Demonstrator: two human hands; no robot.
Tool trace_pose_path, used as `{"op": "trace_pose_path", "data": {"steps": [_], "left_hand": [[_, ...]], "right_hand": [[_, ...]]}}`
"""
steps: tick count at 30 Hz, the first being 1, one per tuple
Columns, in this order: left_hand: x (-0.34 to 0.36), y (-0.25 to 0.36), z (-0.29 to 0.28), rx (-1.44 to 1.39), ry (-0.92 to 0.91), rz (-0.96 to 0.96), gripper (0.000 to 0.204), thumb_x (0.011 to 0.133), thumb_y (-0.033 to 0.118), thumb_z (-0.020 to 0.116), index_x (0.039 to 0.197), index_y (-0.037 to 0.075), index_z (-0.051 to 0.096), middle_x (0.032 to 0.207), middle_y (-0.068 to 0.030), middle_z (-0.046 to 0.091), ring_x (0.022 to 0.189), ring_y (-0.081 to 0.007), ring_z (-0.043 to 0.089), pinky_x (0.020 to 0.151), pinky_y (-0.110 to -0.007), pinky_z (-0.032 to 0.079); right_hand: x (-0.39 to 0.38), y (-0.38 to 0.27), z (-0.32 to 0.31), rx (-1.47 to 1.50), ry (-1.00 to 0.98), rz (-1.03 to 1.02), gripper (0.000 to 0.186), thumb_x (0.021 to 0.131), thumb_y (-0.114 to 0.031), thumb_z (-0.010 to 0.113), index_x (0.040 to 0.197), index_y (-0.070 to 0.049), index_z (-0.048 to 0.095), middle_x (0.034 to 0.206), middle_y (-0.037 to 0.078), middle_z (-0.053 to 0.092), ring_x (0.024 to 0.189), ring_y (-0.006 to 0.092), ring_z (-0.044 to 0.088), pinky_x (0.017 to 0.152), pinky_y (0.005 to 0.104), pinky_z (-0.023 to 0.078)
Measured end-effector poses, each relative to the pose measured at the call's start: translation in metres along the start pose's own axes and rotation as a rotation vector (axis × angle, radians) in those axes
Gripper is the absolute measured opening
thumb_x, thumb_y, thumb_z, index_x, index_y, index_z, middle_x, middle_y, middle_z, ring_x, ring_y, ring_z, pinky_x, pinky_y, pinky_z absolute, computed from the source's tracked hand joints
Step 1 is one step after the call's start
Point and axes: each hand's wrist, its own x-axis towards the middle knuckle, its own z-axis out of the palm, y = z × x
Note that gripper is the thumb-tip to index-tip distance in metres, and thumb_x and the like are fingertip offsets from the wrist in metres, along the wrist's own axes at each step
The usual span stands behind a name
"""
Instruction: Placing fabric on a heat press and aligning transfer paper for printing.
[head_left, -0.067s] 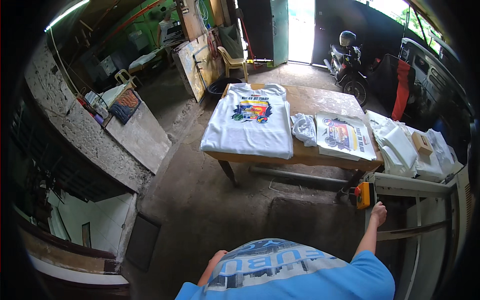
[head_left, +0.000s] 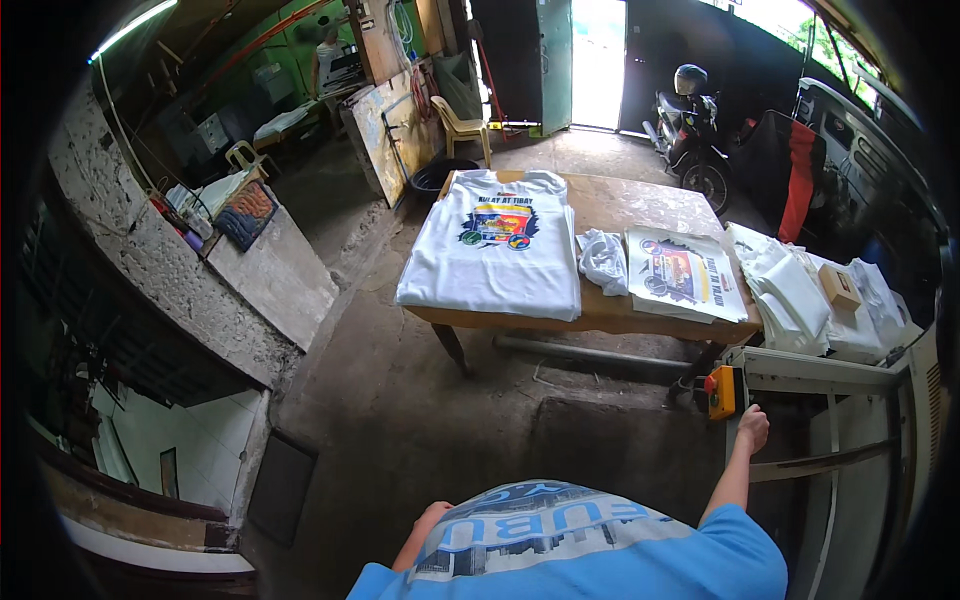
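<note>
My right hand (head_left: 753, 428) is closed at the near corner of a pale metal machine frame (head_left: 812, 366). It is just below a yellow switch box (head_left: 722, 392) with a red push button; what the curled fingers grip is hidden. My left hand (head_left: 434, 513) rests against the side of my blue shirt, its fingers out of sight. In front of me stands a wooden table (head_left: 640, 200). It bears a stack of printed white T-shirts (head_left: 440, 270), a crumpled white plastic bag (head_left: 603, 263) and several printed sheets (head_left: 688, 275).
White cloth or plastic (head_left: 785, 290) and a small brown box (head_left: 839, 287) lie right of the table. A metal bar (head_left: 590, 358) runs beneath it. Farther off are a yellowish plastic chair (head_left: 462, 130), a black tub (head_left: 440, 178) and a motorcycle (head_left: 690, 140). A person (head_left: 328, 62) stands far left.
</note>
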Motion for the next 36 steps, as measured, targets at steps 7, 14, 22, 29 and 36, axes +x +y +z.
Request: {"op": "trace_pose_path", "data": {"steps": [7,14,22,29,36], "left_hand": [[-0.008,0.013,0.005,-0.267,-0.001,0.211,0.035,0.071,0.033,0.059,0.099,0.011,0.063,0.098,-0.0089,0.062,0.090,-0.0207,0.059,0.077,-0.033,0.045],[-0.025,0.046,0.020,0.110,-0.044,0.225,0.032,0.074,0.030,0.057,0.099,0.010,0.062,0.098,-0.0111,0.061,0.091,-0.0218,0.058,0.077,-0.032,0.045],[0.010,-0.002,0.052,0.020,-0.085,0.245,0.035,0.075,0.030,0.057,0.101,0.006,0.060,0.098,-0.0119,0.061,0.090,-0.0229,0.058,0.077,-0.032,0.045],[-0.032,-0.013,0.035,-0.229,0.114,0.511,0.034,0.076,0.028,0.056,0.101,0.007,0.060,0.097,-0.0115,0.061,0.089,-0.0223,0.059,0.077,-0.031,0.045],[-0.022,0.021,-0.011,-0.044,-0.007,0.132,0.031,0.076,0.025,0.054,0.101,0.009,0.061,0.096,-0.0109,0.062,0.089,-0.0215,0.059,0.077,-0.031,0.045]], "right_hand": [[-0.005,-0.007,-0.008,0.026,-0.008,0.012,0.050,0.081,-0.034,0.029,0.083,0.004,0.062,0.090,0.023,0.060,0.086,0.0365,0.058,0.077,0.0439,0.046],[-0.004,-0.003,-0.005,0.027,-0.001,-0.003,0.051,0.081,-0.033,0.028,0.080,0.004,0.063,0.086,0.023,0.060,0.083,0.0368,0.059,0.075,0.0445,0.046],[0.001,-0.002,-0.006,0.035,-0.068,0.019,0.051,0.081,-0.035,0.029,0.086,0.003,0.062,0.092,0.023,0.059,0.088,0.0370,0.057,0.077,0.0444,0.045],[-0.003,-0.003,-0.002,0.032,-0.003,-0.013,0.051,0.081,-0.033,0.027,0.079,0.003,0.063,0.087,0.023,0.060,0.083,0.0372,0.058,0.074,0.0446,0.046],[-0.003,0.000,-0.006,0.015,0.030,-0.032,0.052,0.081,-0.034,0.027,0.080,0.004,0.063,0.086,0.024,0.060,0.084,0.0379,0.058,0.073,0.0458,0.047]]}}
